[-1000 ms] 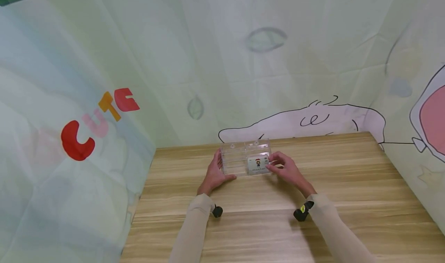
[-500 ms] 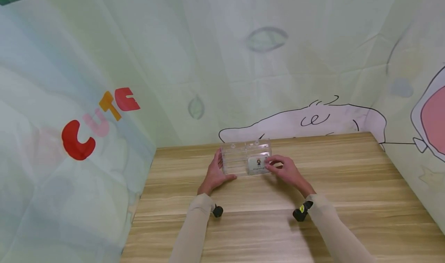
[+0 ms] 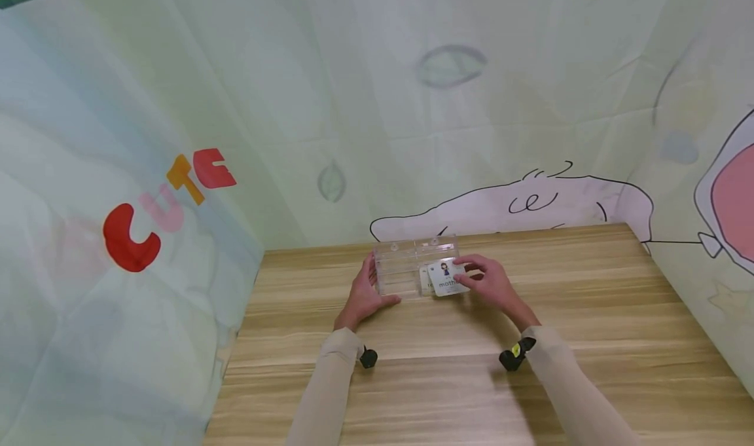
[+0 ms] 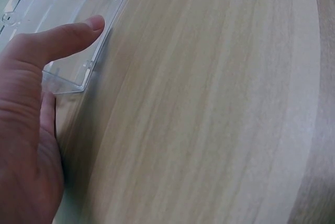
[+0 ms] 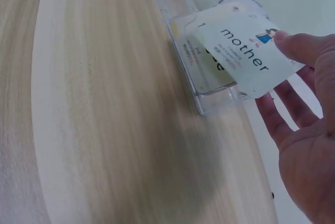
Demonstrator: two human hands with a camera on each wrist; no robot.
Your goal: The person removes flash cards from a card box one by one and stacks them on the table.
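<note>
A clear plastic box (image 3: pixel 396 267) with compartments stands near the table's back edge. My left hand (image 3: pixel 362 300) grips its left end, with the thumb (image 4: pixel 78 35) over the front edge and the other fingers along the side. Between thumb and fingers, my right hand (image 3: pixel 493 286) pinches a white flashcard (image 5: pixel 243 51) printed "mother" with a small figure drawn on it. The card is tilted and pulled partly clear of the box's front right compartment. Behind it, another flashcard (image 5: pixel 194 59) shows in that compartment, its print partly covered.
The wooden table (image 3: pixel 436 393) spreads out in front of the box and to both sides. A printed cloth backdrop (image 3: pixel 353 125) rises right behind the table's back edge, and more cloth hangs at the left and right.
The right hand has drawn the "mother" card to the right and tilted it, uncovering part of the card behind. The left hand and box have stayed in place.
</note>
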